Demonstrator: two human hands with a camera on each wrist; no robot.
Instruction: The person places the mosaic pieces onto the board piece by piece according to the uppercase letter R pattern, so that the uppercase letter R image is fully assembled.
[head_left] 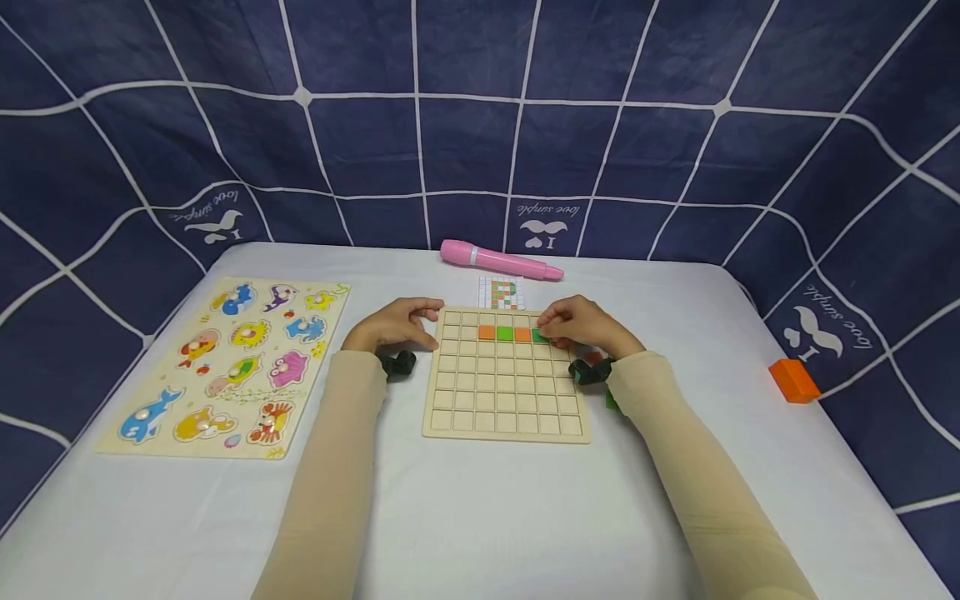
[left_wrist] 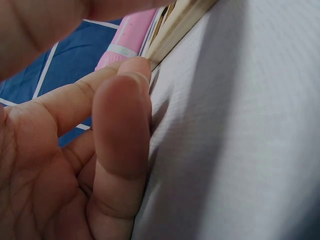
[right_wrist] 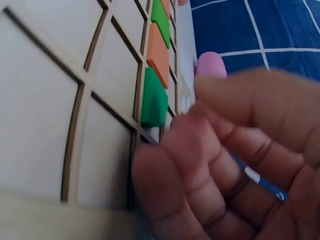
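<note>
A wooden grid board (head_left: 506, 404) lies on the table. In its second row from the back sit an orange tile (head_left: 487, 332), a light green tile (head_left: 504, 333), another orange tile (head_left: 522, 334) and a dark green tile (right_wrist: 154, 100). My right hand (head_left: 581, 323) is at the dark green tile with bent fingers; in the right wrist view its fingertips are beside the tile's near edge, thumb apart from it. My left hand (head_left: 397, 323) rests at the board's back left corner, thumb and forefinger spread, the forefinger touching the corner in the left wrist view.
Behind the board lie a pattern card (head_left: 502, 292) and a pink pen-shaped stick (head_left: 502, 260). A sea-animal puzzle board (head_left: 300, 287) lies at left. An orange block (head_left: 795, 381) stands at far right. Partly under my right wrist show green pieces (head_left: 612, 401) and a red piece (head_left: 594, 357).
</note>
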